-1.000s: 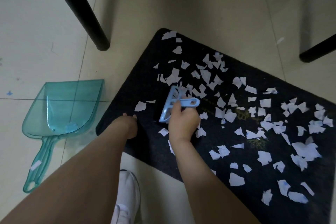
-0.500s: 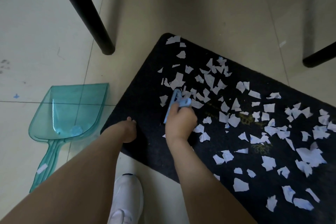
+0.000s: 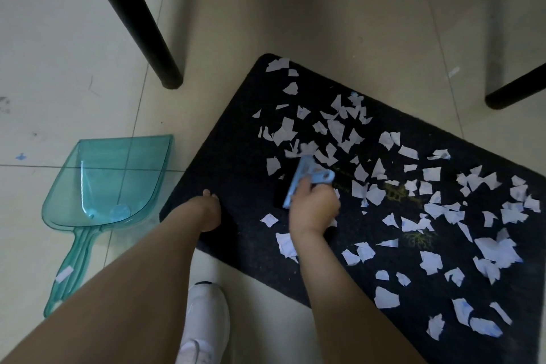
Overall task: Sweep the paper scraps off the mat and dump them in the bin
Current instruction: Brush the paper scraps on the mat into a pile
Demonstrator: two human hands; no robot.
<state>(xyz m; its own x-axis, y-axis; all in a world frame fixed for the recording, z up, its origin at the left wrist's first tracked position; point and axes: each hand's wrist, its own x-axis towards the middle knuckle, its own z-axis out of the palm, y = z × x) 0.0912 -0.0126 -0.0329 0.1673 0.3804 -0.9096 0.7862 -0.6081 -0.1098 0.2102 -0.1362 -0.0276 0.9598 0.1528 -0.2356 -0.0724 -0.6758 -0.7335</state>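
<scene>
A black mat (image 3: 236, 139) lies on the tiled floor, strewn with several white paper scraps (image 3: 372, 195). My right hand (image 3: 314, 208) grips a small light-blue hand brush (image 3: 304, 179) over the mat's left part, its bristle edge facing left among the scraps. My left hand (image 3: 208, 211) rests on the mat's near-left corner, fingers down on the edge. A clear teal dustpan (image 3: 118, 177) lies on the floor left of the mat, mouth facing away from me. No bin is in view.
Black furniture legs stand at the top left (image 3: 141, 29) and at the top right (image 3: 514, 89). My white shoe (image 3: 206, 319) is on the floor below the mat's near edge. A paper scrap (image 3: 64, 273) lies on the dustpan handle.
My right hand has swung the brush forward and back among the scraps near the mat's left part. The view shifted slightly. The left hand stays on the corner.
</scene>
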